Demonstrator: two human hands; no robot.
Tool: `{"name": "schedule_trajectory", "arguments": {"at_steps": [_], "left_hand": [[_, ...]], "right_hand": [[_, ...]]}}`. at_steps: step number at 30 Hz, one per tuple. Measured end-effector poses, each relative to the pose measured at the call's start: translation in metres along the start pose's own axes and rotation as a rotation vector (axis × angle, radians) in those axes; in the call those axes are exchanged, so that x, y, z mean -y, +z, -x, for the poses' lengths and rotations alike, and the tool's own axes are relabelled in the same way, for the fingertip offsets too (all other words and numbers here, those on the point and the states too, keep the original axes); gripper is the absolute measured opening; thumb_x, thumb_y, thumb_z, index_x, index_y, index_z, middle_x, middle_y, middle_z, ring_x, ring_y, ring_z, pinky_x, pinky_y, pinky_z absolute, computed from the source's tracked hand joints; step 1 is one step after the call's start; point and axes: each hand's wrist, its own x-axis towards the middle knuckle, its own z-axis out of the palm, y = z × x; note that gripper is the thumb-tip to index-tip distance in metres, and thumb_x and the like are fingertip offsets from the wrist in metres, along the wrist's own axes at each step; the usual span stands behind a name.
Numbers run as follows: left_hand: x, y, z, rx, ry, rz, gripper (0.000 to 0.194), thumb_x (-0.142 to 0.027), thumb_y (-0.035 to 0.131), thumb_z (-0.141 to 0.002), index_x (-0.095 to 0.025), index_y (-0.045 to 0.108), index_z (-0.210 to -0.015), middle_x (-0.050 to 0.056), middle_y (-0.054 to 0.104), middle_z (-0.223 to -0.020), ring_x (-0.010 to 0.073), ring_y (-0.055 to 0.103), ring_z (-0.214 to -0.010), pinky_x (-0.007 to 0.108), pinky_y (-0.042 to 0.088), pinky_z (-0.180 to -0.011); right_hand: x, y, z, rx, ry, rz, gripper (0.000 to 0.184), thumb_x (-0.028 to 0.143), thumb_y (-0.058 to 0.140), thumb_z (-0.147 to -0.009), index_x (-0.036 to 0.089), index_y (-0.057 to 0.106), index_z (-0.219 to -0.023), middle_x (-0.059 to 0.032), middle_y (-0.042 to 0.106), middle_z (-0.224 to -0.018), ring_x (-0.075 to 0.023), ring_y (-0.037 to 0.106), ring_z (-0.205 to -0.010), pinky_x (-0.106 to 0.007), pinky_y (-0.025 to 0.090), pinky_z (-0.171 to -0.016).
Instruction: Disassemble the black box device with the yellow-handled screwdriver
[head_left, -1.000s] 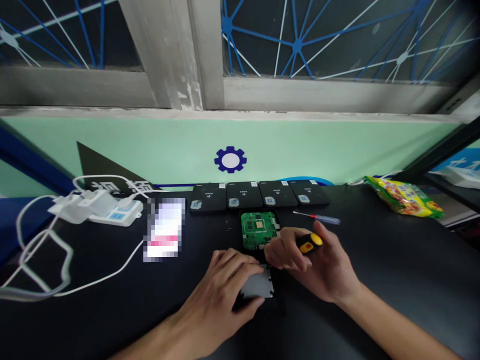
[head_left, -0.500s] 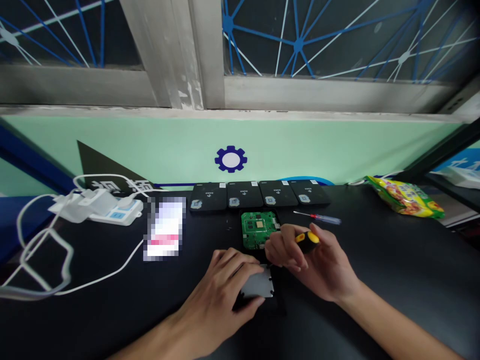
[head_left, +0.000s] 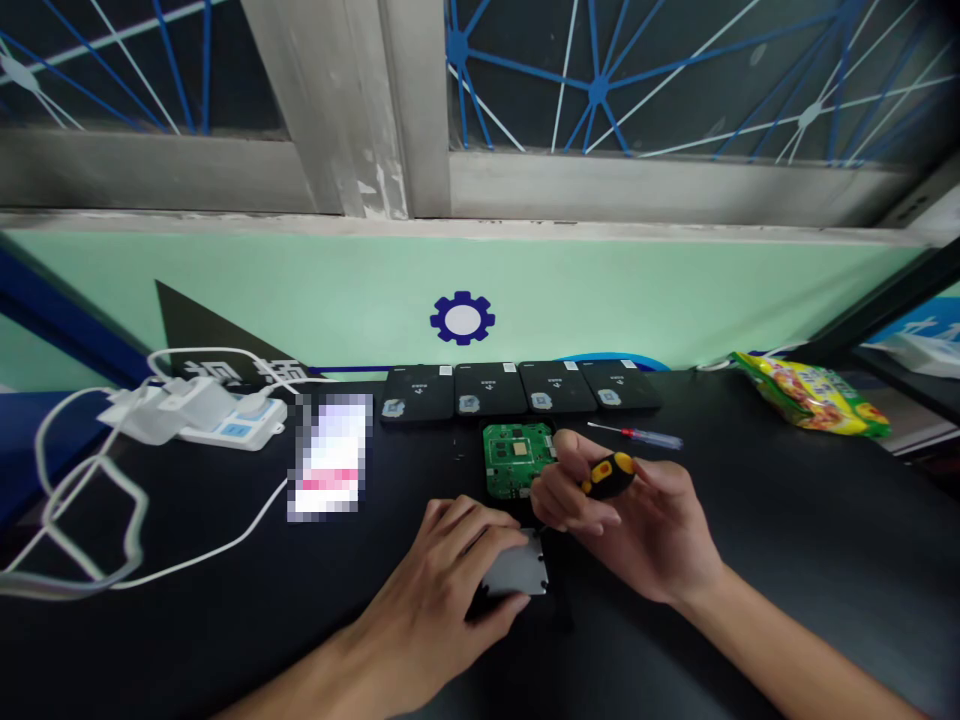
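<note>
Near the front of the dark table lies a grey metal plate point(head_left: 516, 570) with screw points at its edges. My left hand point(head_left: 446, 570) is closed around its left side, fingers over the top and thumb along the near edge. My right hand point(head_left: 649, 540) grips a yellow-and-black screwdriver point(head_left: 611, 475) by the handle. Its tip points toward the plate's upper right corner, though my fingers mostly hide the shaft and whether it touches cannot be made out. Just beyond both hands, a green circuit board point(head_left: 517, 460) rests in a dark shell.
Several black boxes point(head_left: 487, 390) stand in a row by the wall. A clear-handled screwdriver point(head_left: 651, 438) lies at the right, with a yellow-green snack bag point(head_left: 814, 395) farther over. A blurred-out phone point(head_left: 334, 455), a power strip point(head_left: 247, 425) and white cables point(head_left: 217, 570) occupy the left.
The screwdriver handle has turned and tilted slightly in my right hand, with those fingers shifting around it. My left hand and the plate stay where they were.
</note>
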Motion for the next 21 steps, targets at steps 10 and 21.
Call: {"name": "schedule_trajectory", "arguments": {"at_steps": [10, 21], "left_hand": [[0.0, 0.0021, 0.0014, -0.013, 0.004, 0.002, 0.045, -0.016, 0.077, -0.096, -0.028, 0.058, -0.136, 0.003, 0.068, -0.135, 0.0278, 0.061, -0.123, 0.048, 0.041, -0.106], [-0.0007, 0.0007, 0.0017, -0.006, 0.007, -0.001, 0.044, -0.016, 0.077, -0.096, -0.027, 0.058, -0.135, 0.003, 0.069, -0.134, 0.0274, 0.061, -0.122, 0.047, 0.042, -0.104]], "right_hand": [[-0.0028, -0.0032, 0.0013, 0.0, 0.008, 0.084, 0.067, 0.06, 0.033, -0.113, 0.017, 0.073, -0.079, 0.001, 0.037, -0.062, -0.0196, 0.03, -0.063, -0.038, 0.027, -0.07], [-0.0016, 0.0004, -0.0005, 0.015, -0.021, 0.045, 0.048, 0.06, 0.054, -0.104, 0.02, 0.061, -0.078, 0.0027, 0.037, -0.065, -0.0182, 0.028, -0.063, -0.037, 0.027, -0.069]]}}
